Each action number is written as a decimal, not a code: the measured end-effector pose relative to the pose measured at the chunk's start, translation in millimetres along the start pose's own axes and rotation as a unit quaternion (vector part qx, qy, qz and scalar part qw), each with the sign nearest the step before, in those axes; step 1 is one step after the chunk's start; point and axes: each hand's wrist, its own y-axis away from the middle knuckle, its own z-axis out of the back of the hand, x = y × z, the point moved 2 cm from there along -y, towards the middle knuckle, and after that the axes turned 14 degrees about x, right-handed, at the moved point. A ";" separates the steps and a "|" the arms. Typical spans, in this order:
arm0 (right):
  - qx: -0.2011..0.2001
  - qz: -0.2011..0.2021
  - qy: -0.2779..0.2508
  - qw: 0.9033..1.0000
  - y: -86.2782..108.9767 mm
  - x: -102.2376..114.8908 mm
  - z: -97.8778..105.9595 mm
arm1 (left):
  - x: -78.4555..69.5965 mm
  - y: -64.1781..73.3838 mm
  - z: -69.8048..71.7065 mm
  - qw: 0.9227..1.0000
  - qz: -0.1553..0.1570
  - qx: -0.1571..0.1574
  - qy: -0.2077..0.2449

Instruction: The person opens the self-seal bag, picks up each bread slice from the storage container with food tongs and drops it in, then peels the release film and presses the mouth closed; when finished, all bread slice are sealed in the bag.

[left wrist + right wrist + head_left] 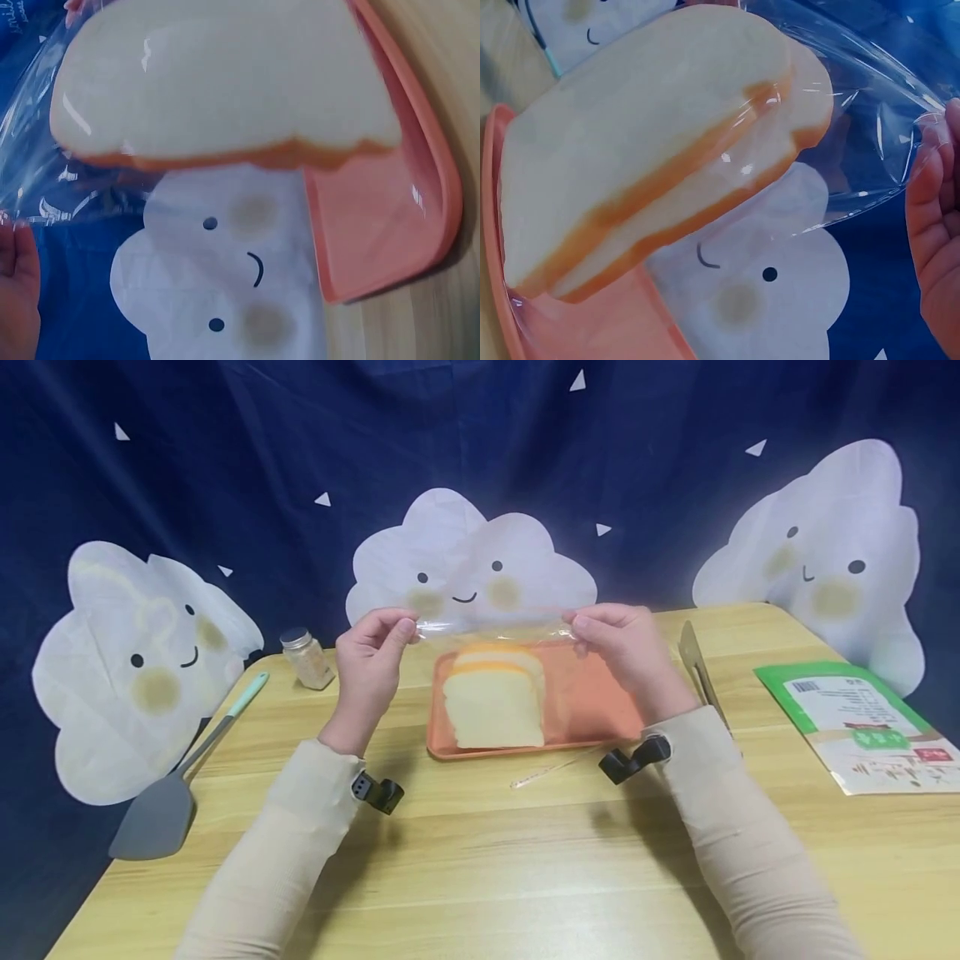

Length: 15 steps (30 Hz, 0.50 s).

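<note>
Two slices of white bread with orange crusts lean one behind the other inside a clear plastic bag. They stand over the left part of a coral-coloured tray. My left hand pinches the left end of the bag's top edge between thumb and fingers. At the other end, my right hand pinches the same edge, so the film stretches between both hands. Both wrist views show shiny film over the bread and gathered at the fingertips. Whether the bread touches the tray's floor, I cannot tell.
A thin pinkish strip lies before the tray. To the left are a lidded glass jar and a grey spatula. Metal tongs and a green-and-white package lie to the right. A dark curtain hangs behind.
</note>
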 end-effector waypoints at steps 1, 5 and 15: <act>0.001 -0.003 -0.008 1.000 -0.3 -0.2 1.2 | 0.5 -0.2 0.9 1.000 0.001 0.011 -0.001; 0.013 -0.012 -0.027 0.999 -1.6 -1.6 4.8 | 2.9 -0.8 3.6 0.999 0.008 0.041 -0.004; 0.036 0.047 -0.098 0.993 -4.2 -12.4 8.6 | 7.4 -0.9 4.6 0.997 0.011 0.075 0.027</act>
